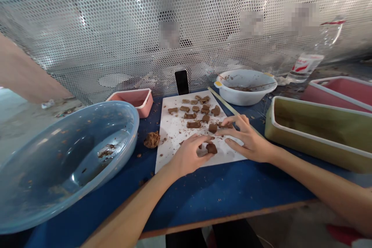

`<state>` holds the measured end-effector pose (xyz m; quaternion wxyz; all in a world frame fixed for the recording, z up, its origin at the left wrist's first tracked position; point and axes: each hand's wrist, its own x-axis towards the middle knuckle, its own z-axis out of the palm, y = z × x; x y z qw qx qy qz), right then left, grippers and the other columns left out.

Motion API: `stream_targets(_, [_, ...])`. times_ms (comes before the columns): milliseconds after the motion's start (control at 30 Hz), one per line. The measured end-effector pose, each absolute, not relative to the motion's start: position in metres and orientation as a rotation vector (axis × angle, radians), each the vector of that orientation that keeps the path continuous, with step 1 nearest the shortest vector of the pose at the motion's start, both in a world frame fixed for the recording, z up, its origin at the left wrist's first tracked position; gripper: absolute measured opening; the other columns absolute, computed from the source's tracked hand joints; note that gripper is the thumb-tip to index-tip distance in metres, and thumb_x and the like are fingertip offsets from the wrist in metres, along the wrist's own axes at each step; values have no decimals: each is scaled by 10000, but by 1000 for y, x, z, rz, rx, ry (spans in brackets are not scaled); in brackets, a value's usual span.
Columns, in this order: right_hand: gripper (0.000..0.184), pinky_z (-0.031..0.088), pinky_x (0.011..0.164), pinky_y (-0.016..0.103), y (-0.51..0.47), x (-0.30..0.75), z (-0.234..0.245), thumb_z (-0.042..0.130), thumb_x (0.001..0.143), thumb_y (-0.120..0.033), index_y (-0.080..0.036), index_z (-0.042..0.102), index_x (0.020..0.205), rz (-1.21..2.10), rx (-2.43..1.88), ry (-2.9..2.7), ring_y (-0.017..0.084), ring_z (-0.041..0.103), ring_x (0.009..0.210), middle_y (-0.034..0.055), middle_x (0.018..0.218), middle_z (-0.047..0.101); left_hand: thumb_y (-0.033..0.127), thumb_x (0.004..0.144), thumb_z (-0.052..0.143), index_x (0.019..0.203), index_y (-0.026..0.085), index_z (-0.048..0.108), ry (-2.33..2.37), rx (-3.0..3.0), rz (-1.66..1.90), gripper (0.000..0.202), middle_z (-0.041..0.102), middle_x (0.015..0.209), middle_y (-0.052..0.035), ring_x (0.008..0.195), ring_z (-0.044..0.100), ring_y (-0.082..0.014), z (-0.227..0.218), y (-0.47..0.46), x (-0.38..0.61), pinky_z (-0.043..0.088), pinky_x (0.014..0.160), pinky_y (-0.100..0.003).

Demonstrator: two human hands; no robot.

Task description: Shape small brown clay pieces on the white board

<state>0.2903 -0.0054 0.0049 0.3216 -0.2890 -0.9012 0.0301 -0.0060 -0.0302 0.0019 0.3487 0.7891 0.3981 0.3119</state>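
My left hand [190, 154] is over the near part of a white sheet [171, 139], its thumb and fingers curled around a small dark brown clay-like block [211, 148]. To the right, my right hand [247, 138] has its fingers spread, the tips close to a short brown block [212, 128] and a longer brown piece [225, 125], which the fingers partly cover. Farther up the sheet lie several small brown pieces, among them a bar [193, 124] and a rounded lump [215, 111]. Brown crumbs are scattered around them.
A large blue basin [123, 124] stands at left, beside a crumbly brown lump [152, 140] and a pink box [147, 104]. Behind are a phone [182, 82] and perforated metal screen. At right are a stick [222, 100], white basin [247, 99], green trough [314, 133] and bottle [306, 64].
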Motion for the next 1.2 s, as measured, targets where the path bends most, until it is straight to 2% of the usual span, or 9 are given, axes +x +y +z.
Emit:
stream_targets(100, [346,458,1143,566,-5,290,2,622,1152,-316,-336,714,1485,124,-746,-2405,318,571,1288,128,1373,583,464,1028,850,1484,253,755,1053,2087,742,511,792,1350,-168,1310,711,-402,-6,-28,-7,574,1087,-525])
stream_targets(200, [244,480,1156,570,-6,290,2,621,1153,-326,-301,759,1354,148,-727,-2429,322,574,1304,138,1388,589,506,1009,854,1594,288,660,1148,2076,671,653,719,1499,-172,1313,733,-409,-12,-27,-9,622,1075,-571])
stream_targets(300, [212,502,1156,577,-7,290,2,611,1156,-322,-298,771,1293,153,-711,-2475,325,574,1304,142,1404,590,535,1000,848,1637,320,596,1169,2071,673,717,705,1523,-159,1316,753,-405,-13,-27,-10,654,1076,-590])
stream_targets(500, [256,525,1183,579,-8,285,2,609,1161,-326,-302,765,1362,180,-662,-2552,325,555,1343,150,1415,574,475,1047,798,1733,348,471,1095,2119,677,771,679,1569,-173,1442,696,-419,-7,-27,-11,665,1087,-618])
stream_targets(600, [281,540,1172,575,-9,283,1,595,1167,-334,-302,784,1373,176,-668,-2563,328,560,1342,151,1404,579,461,1016,846,1724,340,482,1133,2134,671,805,686,1535,-171,1484,651,-441,-8,-27,-10,629,1143,-666])
stream_targets(700, [336,559,1154,579,-9,282,1,587,1173,-360,-312,783,1441,157,-673,-2590,338,560,1351,157,1420,583,427,993,884,1694,347,522,1148,2132,697,793,703,1477,-155,1445,668,-430,-12,-27,-7,637,1143,-647])
stream_targets(867, [459,575,1161,571,-8,283,0,606,1161,-396,-367,712,1607,123,-649,-2644,344,568,1375,150,1502,588,372,993,886,1713,352,487,1139,2101,758,824,643,1601,-163,1439,692,-413,-17,-28,-5,634,1178,-636])
stream_targets(1033, [496,577,1113,581,-9,285,-2,644,1143,-389,-372,691,1637,121,-537,-2687,367,554,1394,167,1543,586,331,1009,859,1727,355,457,1078,2040,767,823,679,1532,-155,1351,756,-365,-17,-28,-5,660,1153,-618])
stream_targets(1200, [486,579,1101,603,-9,282,-2,575,1174,-409,-356,673,1647,68,-665,-2707,381,546,1369,175,1531,567,382,1000,870,1732,351,450,1103,2011,751,844,663,1551,-167,1345,754,-391,-15,-27,-3,682,1112,-633])
